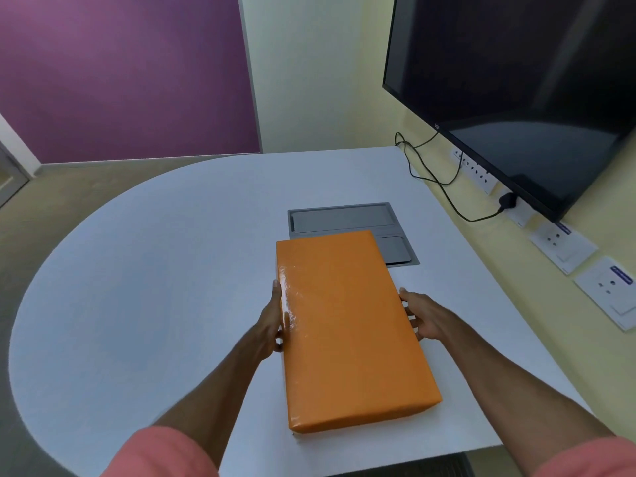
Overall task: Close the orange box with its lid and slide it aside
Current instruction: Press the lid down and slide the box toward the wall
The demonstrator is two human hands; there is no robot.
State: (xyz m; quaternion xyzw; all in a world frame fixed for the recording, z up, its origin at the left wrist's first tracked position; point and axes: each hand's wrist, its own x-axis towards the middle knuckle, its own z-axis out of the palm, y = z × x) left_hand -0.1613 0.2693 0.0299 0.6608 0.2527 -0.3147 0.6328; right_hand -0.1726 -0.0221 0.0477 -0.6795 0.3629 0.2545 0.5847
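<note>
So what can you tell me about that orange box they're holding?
The orange box is a flat, long rectangle, glossy like plastic-wrapped paper, with shiny wrinkles along its left edge. Its lid looks to be on; no opening shows. It lies flat on the white table, angled slightly, its far end overlapping a grey panel set in the tabletop. The left hand and the right hand press its long sides.

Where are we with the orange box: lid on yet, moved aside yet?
The lid looks on: the glossy orange rectangular box shows a closed top. The left hand and right hand grip its long sides. It sits mid-table on the white rounded table, overlapping the grey recessed panel; sliding aside remains.
</note>
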